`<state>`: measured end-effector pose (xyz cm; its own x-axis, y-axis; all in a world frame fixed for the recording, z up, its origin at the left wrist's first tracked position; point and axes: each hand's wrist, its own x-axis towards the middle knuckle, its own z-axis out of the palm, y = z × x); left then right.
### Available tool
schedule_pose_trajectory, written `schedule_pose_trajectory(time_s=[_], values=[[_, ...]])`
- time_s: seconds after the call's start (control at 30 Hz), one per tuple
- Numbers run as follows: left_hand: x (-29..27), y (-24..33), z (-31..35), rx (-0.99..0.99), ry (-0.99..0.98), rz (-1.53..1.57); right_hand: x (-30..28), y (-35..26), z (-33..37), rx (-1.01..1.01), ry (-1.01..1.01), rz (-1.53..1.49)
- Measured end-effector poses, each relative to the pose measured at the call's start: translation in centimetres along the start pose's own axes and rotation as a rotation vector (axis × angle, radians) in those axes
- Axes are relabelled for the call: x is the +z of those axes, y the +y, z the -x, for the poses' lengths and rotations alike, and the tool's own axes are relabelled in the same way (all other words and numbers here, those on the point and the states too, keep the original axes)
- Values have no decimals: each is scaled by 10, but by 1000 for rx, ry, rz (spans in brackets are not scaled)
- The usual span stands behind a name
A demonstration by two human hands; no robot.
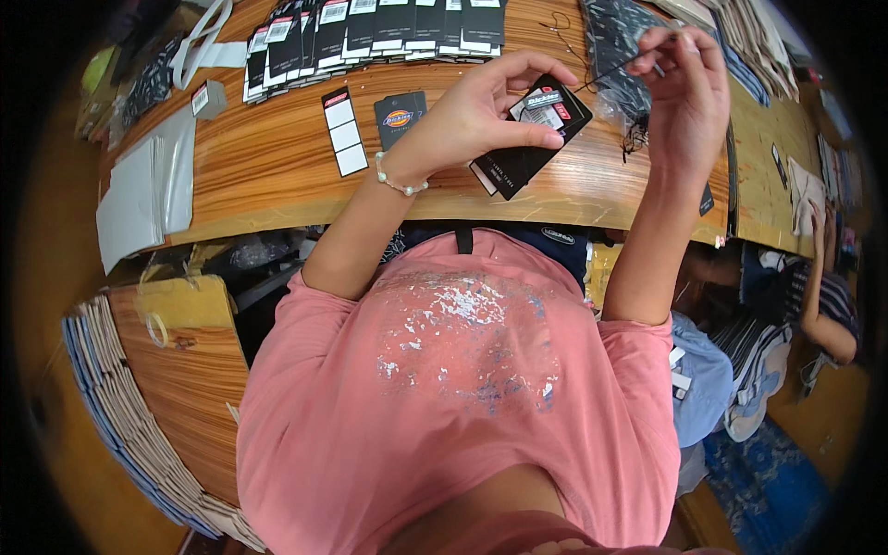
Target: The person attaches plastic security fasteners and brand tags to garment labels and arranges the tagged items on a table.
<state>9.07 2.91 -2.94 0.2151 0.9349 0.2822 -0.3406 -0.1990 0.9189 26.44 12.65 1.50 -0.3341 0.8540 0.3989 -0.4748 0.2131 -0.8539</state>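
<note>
My left hand [476, 116], with a beaded bracelet at its wrist, is closed around a small stack of black hang tags [529, 166] above the table's near edge. The thumb lies across the tags' front, beside a white barcode label. From the tags a thin black string [606, 76] runs up to the right. My right hand [686, 97] pinches the string's other end, its fingertips raised beside a dark patterned garment in clear plastic [615, 42]. On the table left of the tags lie a dark tag with a colored emblem [400, 117] and a narrow tag with white panels [345, 132].
Overlapping rows of black tags [375, 32] lie along the far side of the wooden table [268, 176]. Plastic bags [148, 180] and a small pale stack [209, 100] are at left. Folded clothes [139, 416] stand lower left. Another person's arm [814, 296] shows at right.
</note>
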Motion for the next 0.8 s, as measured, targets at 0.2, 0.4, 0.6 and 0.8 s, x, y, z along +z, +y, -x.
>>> schedule_pose_trajectory(time_s=[0.2,0.4,0.6,0.8], values=[[2,4,3,92,72,-200,3,2,-1,-63,30,-31],[-3,1,7,141,169,-325,-6,5,3,-6,-38,-160],[-11,10,0,380,315,-773,3,3,13,-11,87,-103],[-15,11,-2,225,280,-422,16,5,14,5,8,-196]])
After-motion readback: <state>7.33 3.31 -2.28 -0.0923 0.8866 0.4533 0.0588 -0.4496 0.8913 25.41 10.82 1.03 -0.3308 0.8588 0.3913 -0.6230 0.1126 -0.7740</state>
